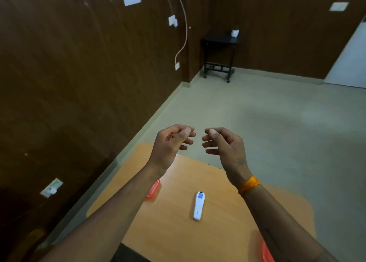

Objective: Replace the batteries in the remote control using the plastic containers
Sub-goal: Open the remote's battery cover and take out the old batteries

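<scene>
Two bare hands are raised above an orange worktop (227, 212), fingers loosely curled and facing each other: the left hand (172, 142) and the right hand (223, 144) are near one another but apart, each grip released and holding nothing. A white remote control (198, 205) lies flat on the worktop below and between the forearms. A red plastic container (153, 190) sits partly hidden behind the left forearm; another red container (267, 251) shows at the lower right edge. An orange thread band (249, 184) circles the right wrist.
</scene>
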`<action>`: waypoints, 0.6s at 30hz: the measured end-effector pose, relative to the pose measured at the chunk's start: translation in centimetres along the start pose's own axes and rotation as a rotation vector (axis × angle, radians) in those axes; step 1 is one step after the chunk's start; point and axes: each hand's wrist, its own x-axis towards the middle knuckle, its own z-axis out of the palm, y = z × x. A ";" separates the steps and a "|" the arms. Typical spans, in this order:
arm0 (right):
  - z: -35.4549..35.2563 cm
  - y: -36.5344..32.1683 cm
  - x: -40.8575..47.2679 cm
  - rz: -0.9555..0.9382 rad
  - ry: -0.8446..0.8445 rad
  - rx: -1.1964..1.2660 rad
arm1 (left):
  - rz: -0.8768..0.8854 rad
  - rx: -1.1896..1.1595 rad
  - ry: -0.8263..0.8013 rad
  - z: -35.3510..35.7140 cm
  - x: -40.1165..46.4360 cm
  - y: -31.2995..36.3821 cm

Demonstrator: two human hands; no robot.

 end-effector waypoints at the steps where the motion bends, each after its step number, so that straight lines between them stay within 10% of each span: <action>1: 0.5 0.1 0.0 0.007 0.029 0.008 | -0.001 -0.004 -0.028 -0.6 0.6 -0.4; 18: 0.1 6.0 -0.4 0.133 0.211 -0.066 | -0.078 -0.041 -0.233 1.2 4.3 -6.4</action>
